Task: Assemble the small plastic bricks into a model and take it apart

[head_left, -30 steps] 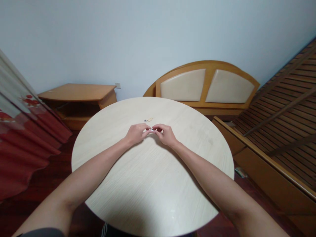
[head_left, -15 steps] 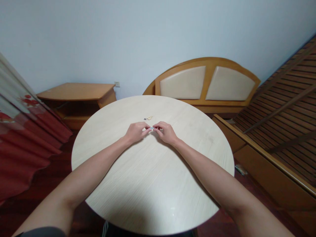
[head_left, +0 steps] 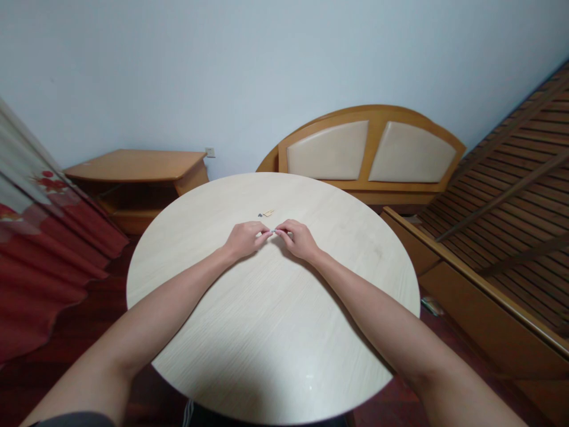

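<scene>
Over the far half of a round pale table [head_left: 267, 308], my left hand [head_left: 245, 238] and my right hand [head_left: 299, 238] meet almost fingertip to fingertip. Thumb and fingers of both are pinched on one small light-blue and white piece [head_left: 273, 230]. Most of it is covered by the fingertips, so its kind cannot be made out. Just beyond the hands, small tan wooden-looking pieces [head_left: 268, 212] lie on the tabletop. Beside them on the left are tiny dark grey bits [head_left: 260, 215].
A wooden cabinet [head_left: 137, 165] stands behind the table at left, near a red and white curtain [head_left: 48, 255]. Against the wall leans a padded headboard [head_left: 329, 151]. To the right are a wooden bed frame [head_left: 471, 279] and a slatted panel [head_left: 515, 196].
Less of the small light-blue and white piece shows between my fingertips now. Both hands stay in nearly the same place, and the view has shifted very slightly.
</scene>
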A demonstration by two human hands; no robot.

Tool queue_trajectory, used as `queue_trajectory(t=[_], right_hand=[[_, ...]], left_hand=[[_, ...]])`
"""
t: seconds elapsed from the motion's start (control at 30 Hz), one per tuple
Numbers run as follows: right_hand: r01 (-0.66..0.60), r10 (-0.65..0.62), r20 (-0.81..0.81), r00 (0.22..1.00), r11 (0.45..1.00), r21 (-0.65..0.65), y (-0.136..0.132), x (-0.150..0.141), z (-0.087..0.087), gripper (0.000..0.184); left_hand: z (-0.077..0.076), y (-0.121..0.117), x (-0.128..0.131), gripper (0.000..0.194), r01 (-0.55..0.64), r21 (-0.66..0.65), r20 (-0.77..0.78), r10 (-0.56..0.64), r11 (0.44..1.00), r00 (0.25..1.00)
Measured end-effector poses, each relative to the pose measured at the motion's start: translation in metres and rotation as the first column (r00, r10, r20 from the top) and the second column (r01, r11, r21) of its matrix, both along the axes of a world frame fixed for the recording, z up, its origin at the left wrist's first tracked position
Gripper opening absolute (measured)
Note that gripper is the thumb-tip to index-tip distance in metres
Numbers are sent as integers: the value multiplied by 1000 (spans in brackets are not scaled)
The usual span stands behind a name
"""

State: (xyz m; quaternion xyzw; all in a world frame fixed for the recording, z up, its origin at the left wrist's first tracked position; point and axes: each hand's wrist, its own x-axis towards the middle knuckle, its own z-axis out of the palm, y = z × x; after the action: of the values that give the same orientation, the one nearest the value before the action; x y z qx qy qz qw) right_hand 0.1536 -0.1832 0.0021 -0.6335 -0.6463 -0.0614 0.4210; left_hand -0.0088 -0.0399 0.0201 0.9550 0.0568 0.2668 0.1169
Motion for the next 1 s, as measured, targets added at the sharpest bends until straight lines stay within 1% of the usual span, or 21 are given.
queue_trajectory(t=[0.17, 0.37, 0.5, 0.6, 0.8, 1.0], right_hand=[[10, -10, 15, 1000, 1000, -13, 0, 0, -1, 24], [-21, 22, 31, 999, 999, -33, 1, -1, -1, 21], [-20, 21, 35, 999, 999, -39, 1, -1, 0, 21], [-12, 13, 32, 999, 1000, -24, 0, -2, 1, 20], [1, -1, 8, 1000, 1000, 7, 0, -2, 0, 11], [18, -19, 29, 999, 1000, 25, 1, 1, -2, 9]], left_hand=[[0, 1, 0, 21, -7, -6, 5, 7, 1000, 1000], [-1, 0, 0, 21, -16, -28, 27, 17, 999, 999], [-1, -1, 0, 20, -11, -32, 29, 12, 999, 1000], [0, -1, 0, 20, -15, -33, 35, 16, 999, 999], [0, -2, 0, 21, -18, -20, 41, 19, 1000, 999], [-1, -2, 1, 20, -18, 1, 30, 18, 1000, 999]])
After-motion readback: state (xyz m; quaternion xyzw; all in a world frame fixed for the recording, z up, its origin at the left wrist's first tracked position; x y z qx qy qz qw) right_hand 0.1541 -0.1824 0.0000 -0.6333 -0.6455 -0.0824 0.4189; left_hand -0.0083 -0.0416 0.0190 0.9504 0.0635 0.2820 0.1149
